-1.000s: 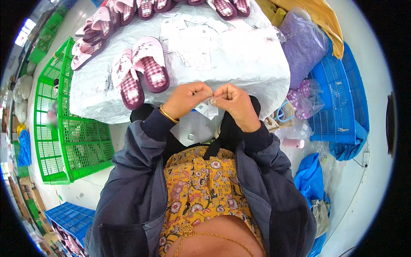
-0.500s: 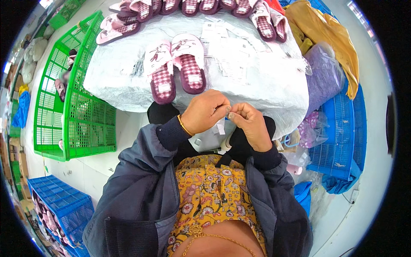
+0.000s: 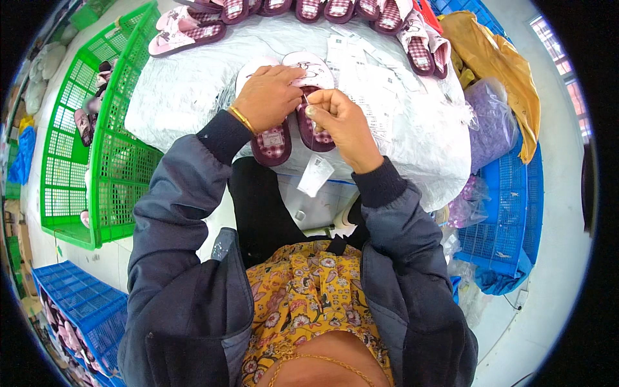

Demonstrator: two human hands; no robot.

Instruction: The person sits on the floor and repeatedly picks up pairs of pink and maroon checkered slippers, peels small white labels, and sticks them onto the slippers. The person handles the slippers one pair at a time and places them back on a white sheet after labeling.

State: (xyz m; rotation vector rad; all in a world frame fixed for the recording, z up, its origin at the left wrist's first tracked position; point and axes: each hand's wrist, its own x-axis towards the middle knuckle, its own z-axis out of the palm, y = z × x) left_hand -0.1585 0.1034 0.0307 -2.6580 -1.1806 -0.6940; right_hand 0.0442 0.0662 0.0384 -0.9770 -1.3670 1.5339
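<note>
A pair of pink-and-white slippers with maroon checked insoles lies at the near edge of the wrapped pile. My left hand (image 3: 269, 97) reaches over the left slipper (image 3: 271, 143), its fingers gripping the upper of the right slipper (image 3: 308, 69); its thumb is hidden. Close beside it, my right hand (image 3: 345, 126) pinches a thin tag string (image 3: 312, 137) at the opening of the right slipper. From this string a white hang tag (image 3: 316, 175) dangles below the slippers.
More slippers (image 3: 309, 9) line the far edge of the plastic-wrapped pile (image 3: 180, 97). Loose white tags (image 3: 361, 84) lie right of the pair. Green crates (image 3: 122, 155) stand left, a blue crate (image 3: 84, 309) lower left, and blue crates (image 3: 496, 213) with a purple bag (image 3: 491, 119) right.
Both hands have moved up from in front of the pile to the slippers. My left hand has taken hold of a slipper. The tag now hangs lower and in plainer view.
</note>
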